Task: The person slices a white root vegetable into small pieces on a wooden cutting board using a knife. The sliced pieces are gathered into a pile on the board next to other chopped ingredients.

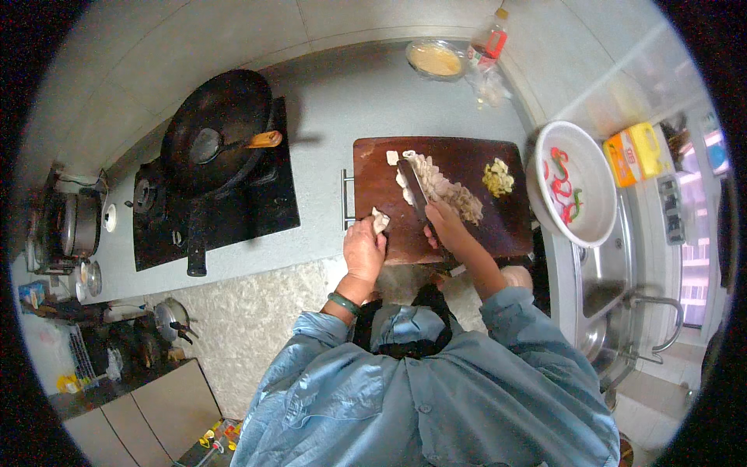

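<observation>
My right hand [443, 225] grips the handle of a kitchen knife [412, 184], its broad blade pointing away from me over a dark wooden cutting board [376, 169]. Close along the blade's right side lies a heap of pale sliced food [449, 192], and a few pale slices lie to its left. At the board's lower left edge my left hand [365, 245] holds a small whitish piece of food [380, 220] between its fingers. Chopped yellowish pieces [498, 178] form a small pile on the board's right side.
A black wok [219, 128] with a wooden-handled spatula [207, 146] sits on the stove at left. Right of the board, a white basin [592, 216] holds red and green peppers [563, 187], near the sink [601, 274]. A covered bowl [436, 60] and a bottle [490, 44] stand behind.
</observation>
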A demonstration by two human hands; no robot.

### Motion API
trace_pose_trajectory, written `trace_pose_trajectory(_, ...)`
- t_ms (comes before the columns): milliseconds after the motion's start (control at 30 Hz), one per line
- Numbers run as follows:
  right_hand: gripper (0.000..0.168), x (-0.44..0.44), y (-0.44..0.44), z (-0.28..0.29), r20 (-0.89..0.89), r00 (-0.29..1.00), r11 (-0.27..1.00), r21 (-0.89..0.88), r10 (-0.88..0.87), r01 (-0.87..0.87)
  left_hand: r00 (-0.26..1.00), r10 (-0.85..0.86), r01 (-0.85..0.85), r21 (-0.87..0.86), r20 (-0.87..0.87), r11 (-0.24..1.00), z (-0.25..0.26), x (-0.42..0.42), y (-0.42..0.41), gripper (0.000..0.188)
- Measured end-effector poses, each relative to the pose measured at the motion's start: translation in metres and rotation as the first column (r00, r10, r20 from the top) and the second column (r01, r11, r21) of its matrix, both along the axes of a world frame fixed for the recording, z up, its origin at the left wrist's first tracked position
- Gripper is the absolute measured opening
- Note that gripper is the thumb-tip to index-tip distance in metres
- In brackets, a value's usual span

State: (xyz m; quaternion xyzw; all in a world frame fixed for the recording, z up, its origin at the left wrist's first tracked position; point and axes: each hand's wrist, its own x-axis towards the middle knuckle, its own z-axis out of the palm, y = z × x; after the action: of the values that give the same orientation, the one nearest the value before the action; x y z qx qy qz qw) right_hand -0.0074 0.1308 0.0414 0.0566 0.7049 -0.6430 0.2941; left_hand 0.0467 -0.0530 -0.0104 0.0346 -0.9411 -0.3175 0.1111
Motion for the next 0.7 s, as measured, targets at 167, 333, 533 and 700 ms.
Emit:
trace_pose_trajectory(167,0.031,0.021,0.006,0.004,0.034,0.998,0.997,-0.055,-0.057,0.058,0.999,-0.048,0.047,0.108,0.003,0.993,0.006,-0.017,0.010,0.036)
trace_pose_trajectory(333,0.038,0.034,0.008,0.003,0.005,1.000,0.999,0.038,-0.004,0.004,0.999,-0.020,0.017,-0.050,-0.045,0.999,0.013,-0.022,0.019,0.044)
trace_pose_trajectory(533,0.043,0.052,-0.005,0.005,-0.171,0.959,0.930,0.330,0.227,-0.161,0.998,0.058,-0.058,0.047,-0.004,0.997,0.000,-0.029,0.022,0.033)
trace_pose_trajectory(700,0.046,0.057,-0.013,0.003,-0.277,0.901,0.827,0.545,0.333,-0.137,0.998,0.036,-0.029,-0.137,0.050,0.990,0.004,-0.033,0.024,0.033)
